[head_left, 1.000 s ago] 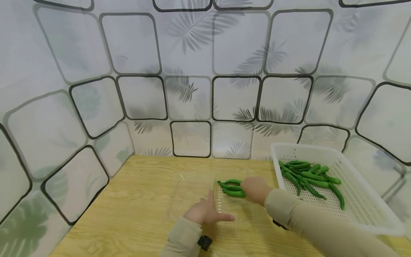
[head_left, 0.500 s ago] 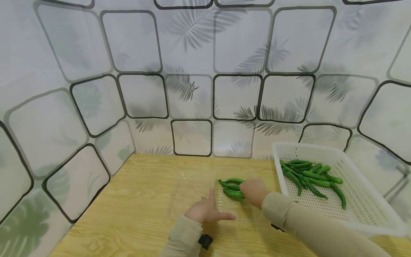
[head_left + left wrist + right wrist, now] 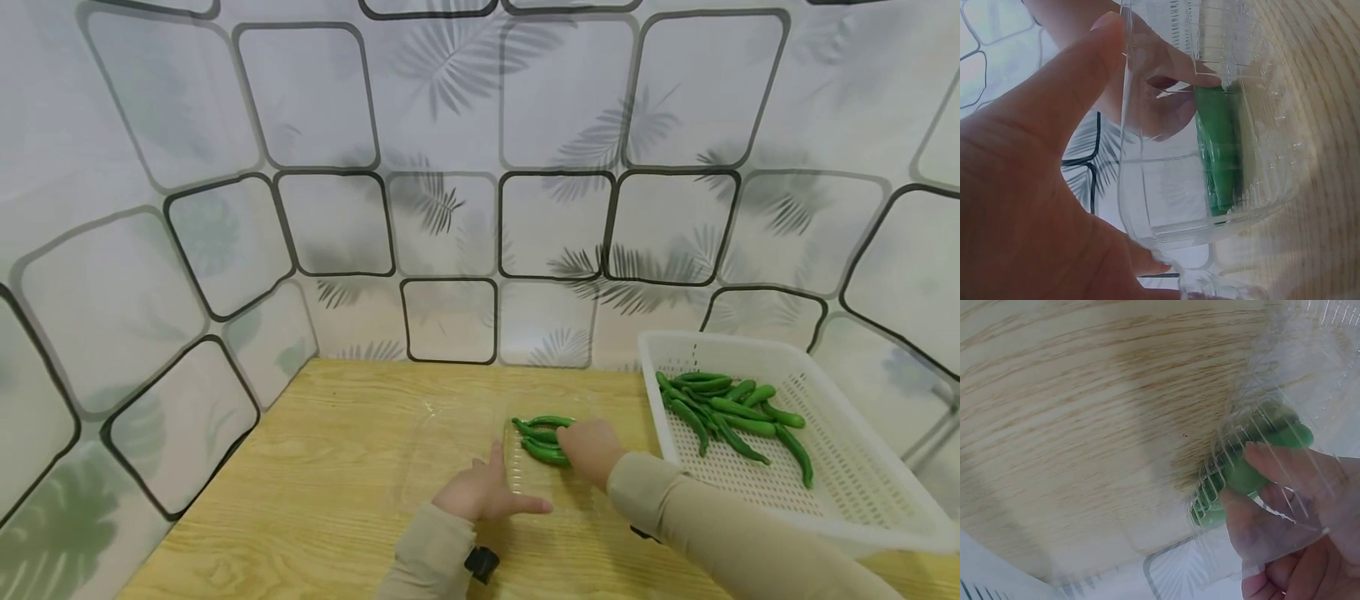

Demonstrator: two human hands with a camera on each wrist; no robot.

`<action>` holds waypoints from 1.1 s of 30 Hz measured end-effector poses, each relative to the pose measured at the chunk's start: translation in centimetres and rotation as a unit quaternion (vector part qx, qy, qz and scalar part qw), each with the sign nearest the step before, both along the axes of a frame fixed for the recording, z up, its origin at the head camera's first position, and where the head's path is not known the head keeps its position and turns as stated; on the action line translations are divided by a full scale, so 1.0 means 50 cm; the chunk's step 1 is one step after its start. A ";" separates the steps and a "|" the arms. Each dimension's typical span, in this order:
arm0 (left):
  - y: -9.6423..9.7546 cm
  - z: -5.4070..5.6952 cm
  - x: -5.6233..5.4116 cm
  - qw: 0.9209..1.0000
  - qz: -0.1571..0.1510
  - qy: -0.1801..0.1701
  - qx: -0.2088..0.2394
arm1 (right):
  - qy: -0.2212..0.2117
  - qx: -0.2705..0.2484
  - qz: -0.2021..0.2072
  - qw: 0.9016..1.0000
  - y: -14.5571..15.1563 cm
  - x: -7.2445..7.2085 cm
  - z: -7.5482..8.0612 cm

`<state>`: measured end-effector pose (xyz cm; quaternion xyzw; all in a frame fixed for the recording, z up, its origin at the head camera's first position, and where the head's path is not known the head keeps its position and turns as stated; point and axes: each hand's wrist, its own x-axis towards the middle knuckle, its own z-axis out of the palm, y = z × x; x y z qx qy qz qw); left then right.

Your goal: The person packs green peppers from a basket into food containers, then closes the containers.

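Several green chili peppers (image 3: 546,452) lie side by side in one half of an open, clear plastic clamshell container (image 3: 555,492) on the table. My right hand (image 3: 592,450) reaches into this half. Its thumb and index finger pinch the near end of a pepper (image 3: 1247,476), seen through the clear wall in the right wrist view. My left hand (image 3: 480,492) touches the container's near left corner, thumb and index finger stretched wide along the rim. In the left wrist view, peppers (image 3: 1219,150) show through the plastic. My left hand's other fingers are mostly hidden.
A white perforated plastic basket (image 3: 862,467) with a loose heap of green chili peppers (image 3: 738,417) stands at the right. The container's other clear half (image 3: 442,450) lies flat on the left. Behind the wooden table (image 3: 315,483) hangs a patterned curtain-like backdrop (image 3: 450,225).
My right hand has shifted slightly left over the container, still on the pepper. My left hand keeps its place at the rim. The whole head view has drifted a little.
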<state>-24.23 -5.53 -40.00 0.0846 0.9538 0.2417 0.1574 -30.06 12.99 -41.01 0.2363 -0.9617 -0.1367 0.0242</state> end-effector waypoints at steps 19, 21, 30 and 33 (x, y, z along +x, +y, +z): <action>-0.005 0.002 -0.007 1.000 0.008 -0.003 -0.001 | -0.031 -0.100 -0.005 0.994 0.002 -0.004 0.053; -0.007 0.001 -0.008 1.000 0.011 -0.006 -0.001 | -0.051 -0.129 -0.022 0.990 0.006 0.000 0.087; -0.014 0.003 -0.007 1.000 0.019 -0.004 0.001 | -0.034 -0.173 -0.057 0.983 0.131 -0.007 0.226; -0.017 0.002 -0.007 1.000 0.017 -0.001 0.004 | -0.038 -0.186 -0.080 0.979 0.195 -0.019 0.238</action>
